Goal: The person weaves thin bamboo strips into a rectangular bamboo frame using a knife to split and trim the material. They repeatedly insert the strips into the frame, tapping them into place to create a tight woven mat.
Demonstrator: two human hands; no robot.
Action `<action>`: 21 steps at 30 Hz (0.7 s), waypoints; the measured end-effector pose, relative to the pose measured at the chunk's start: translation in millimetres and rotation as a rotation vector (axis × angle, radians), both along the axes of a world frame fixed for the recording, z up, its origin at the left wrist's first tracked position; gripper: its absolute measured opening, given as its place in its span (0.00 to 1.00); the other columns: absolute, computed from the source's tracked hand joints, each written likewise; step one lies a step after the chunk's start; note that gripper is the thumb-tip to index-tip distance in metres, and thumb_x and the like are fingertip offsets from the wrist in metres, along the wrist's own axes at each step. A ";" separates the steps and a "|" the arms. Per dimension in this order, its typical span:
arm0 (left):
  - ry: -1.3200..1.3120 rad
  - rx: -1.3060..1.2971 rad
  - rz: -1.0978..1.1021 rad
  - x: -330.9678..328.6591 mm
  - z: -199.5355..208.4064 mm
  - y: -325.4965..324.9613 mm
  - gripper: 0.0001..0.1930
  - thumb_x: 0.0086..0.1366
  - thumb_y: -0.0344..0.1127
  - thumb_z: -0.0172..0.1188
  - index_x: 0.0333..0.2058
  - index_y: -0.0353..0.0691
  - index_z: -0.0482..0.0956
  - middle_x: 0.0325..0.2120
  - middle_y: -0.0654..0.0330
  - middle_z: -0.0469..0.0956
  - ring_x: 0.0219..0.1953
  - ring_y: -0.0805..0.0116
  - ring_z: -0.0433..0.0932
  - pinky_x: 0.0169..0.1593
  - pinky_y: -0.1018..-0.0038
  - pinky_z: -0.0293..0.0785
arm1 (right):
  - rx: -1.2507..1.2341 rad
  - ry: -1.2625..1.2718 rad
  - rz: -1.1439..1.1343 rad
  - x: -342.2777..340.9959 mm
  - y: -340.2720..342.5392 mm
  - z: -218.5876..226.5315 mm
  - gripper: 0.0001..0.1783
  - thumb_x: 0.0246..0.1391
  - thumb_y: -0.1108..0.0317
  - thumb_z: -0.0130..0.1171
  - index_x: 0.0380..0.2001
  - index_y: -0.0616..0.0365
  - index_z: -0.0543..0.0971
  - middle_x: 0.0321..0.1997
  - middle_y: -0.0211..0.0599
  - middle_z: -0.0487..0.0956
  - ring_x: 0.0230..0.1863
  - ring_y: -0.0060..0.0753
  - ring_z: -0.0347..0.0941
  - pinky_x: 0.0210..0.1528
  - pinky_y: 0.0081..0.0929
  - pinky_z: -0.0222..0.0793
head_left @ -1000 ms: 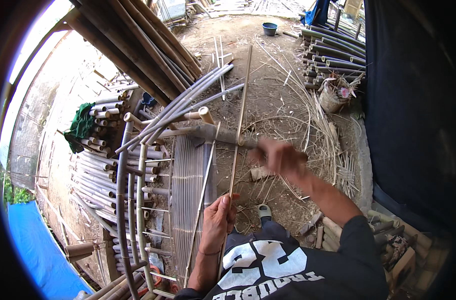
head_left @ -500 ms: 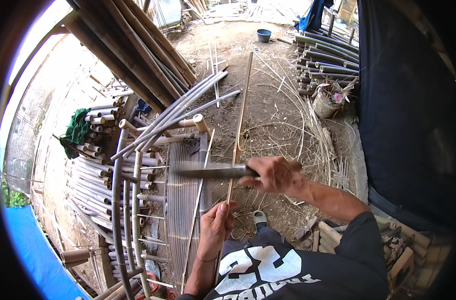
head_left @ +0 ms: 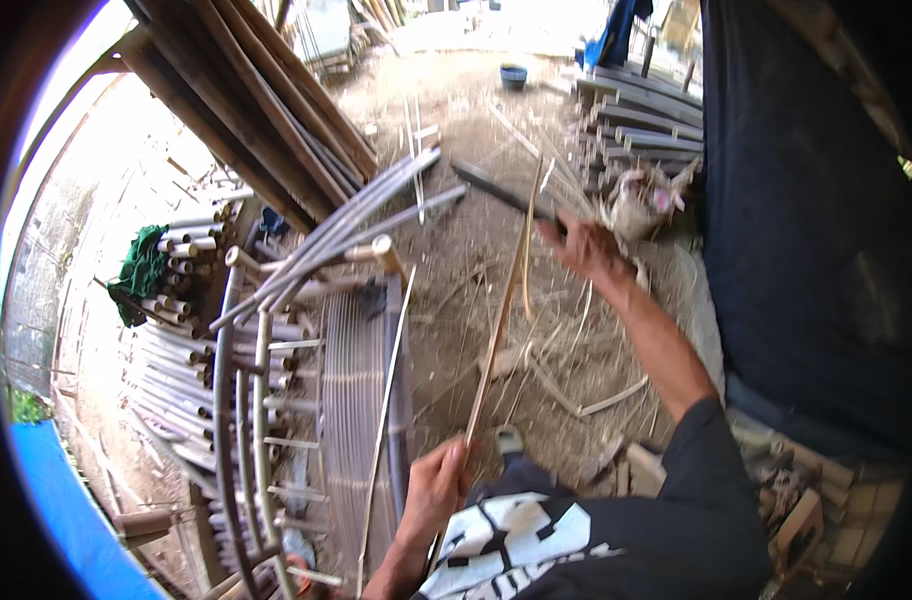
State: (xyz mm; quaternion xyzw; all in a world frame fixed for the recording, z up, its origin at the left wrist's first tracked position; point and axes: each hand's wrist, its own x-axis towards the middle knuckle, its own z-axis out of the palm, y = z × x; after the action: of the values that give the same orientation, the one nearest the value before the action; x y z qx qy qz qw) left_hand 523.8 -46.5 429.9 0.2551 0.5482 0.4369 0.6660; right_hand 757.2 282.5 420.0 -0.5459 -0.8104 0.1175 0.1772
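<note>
Dirt ground (head_left: 438,335) is filling the head view's middle. Left hand (head_left: 438,487) is gripping a bamboo strip (head_left: 497,345) toward its near end; long axis is running away, slightly rightward. Right hand (head_left: 584,245), nearer the far tip, is holding a knife (head_left: 496,190) crosswise there; contact unclear.

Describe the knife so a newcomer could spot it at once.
From the big black sheet along the picture's right side, go left to the outstretched right hand. The knife juts from its grip toward the upper left, crossing the picture of the long strip held in the left hand. Its dark, shorter blade sets it apart from that thin, paler strip.
</note>
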 end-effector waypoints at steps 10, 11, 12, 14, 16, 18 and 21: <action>-0.122 -0.099 -0.040 -20.1 2.3 -58.1 0.19 0.73 0.45 0.48 0.43 0.32 0.74 0.16 0.67 0.65 0.14 0.80 0.61 0.17 0.82 0.57 | 0.023 0.231 -0.620 139.1 103.6 13.6 0.39 0.60 0.29 0.40 0.32 0.56 0.83 0.20 0.43 0.79 0.27 0.47 0.78 0.28 0.40 0.69; -0.113 -0.028 -0.043 -18.9 -10.1 -50.0 0.17 0.74 0.44 0.48 0.43 0.32 0.73 0.18 0.66 0.67 0.15 0.80 0.63 0.18 0.81 0.59 | 0.053 0.206 -0.575 141.5 94.1 25.7 0.40 0.59 0.29 0.41 0.30 0.57 0.82 0.21 0.45 0.79 0.28 0.49 0.78 0.30 0.41 0.69; -0.102 0.044 -0.047 -15.4 -23.4 -38.9 0.16 0.74 0.43 0.47 0.43 0.33 0.72 0.19 0.66 0.68 0.16 0.79 0.65 0.18 0.81 0.61 | 0.160 0.138 -0.466 130.0 100.0 38.1 0.43 0.58 0.26 0.36 0.30 0.58 0.81 0.20 0.44 0.78 0.24 0.45 0.76 0.26 0.40 0.69; -0.213 0.062 0.049 -18.2 -19.8 -2.0 0.12 0.72 0.42 0.53 0.38 0.38 0.70 0.24 0.64 0.71 0.18 0.77 0.67 0.19 0.80 0.63 | 0.103 0.121 -0.337 75.5 61.8 28.5 0.46 0.55 0.21 0.31 0.29 0.57 0.77 0.17 0.38 0.75 0.18 0.36 0.73 0.20 0.38 0.67; -0.206 0.068 0.062 -23.5 -9.4 17.5 0.09 0.72 0.39 0.51 0.40 0.39 0.71 0.24 0.66 0.71 0.17 0.82 0.65 0.18 0.84 0.59 | 0.032 0.216 -0.227 41.2 14.6 24.3 0.44 0.53 0.20 0.27 0.22 0.51 0.71 0.13 0.26 0.67 0.12 0.21 0.66 0.11 0.29 0.61; -0.200 0.128 0.083 -24.5 0.4 35.7 0.10 0.73 0.39 0.51 0.44 0.38 0.72 0.24 0.67 0.70 0.16 0.84 0.63 0.17 0.85 0.56 | 0.102 0.261 0.004 1.2 -37.4 8.5 0.40 0.61 0.29 0.28 0.22 0.55 0.70 0.11 0.24 0.65 0.07 0.15 0.56 0.02 0.21 0.51; -0.154 0.161 0.105 -11.4 9.6 43.7 0.13 0.73 0.38 0.50 0.50 0.37 0.73 0.23 0.68 0.70 0.15 0.86 0.60 0.17 0.86 0.53 | 0.101 0.253 0.315 -41.8 -107.8 -25.5 0.29 0.61 0.36 0.47 0.25 0.51 0.73 0.15 0.27 0.70 0.11 0.20 0.65 0.09 0.29 0.65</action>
State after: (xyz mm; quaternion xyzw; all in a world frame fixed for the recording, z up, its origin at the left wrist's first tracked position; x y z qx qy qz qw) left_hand 512.4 -2.7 439.5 0.2447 0.4712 0.5320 0.6596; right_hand 715.3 174.7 394.5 -0.3837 -0.8618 0.1707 0.2843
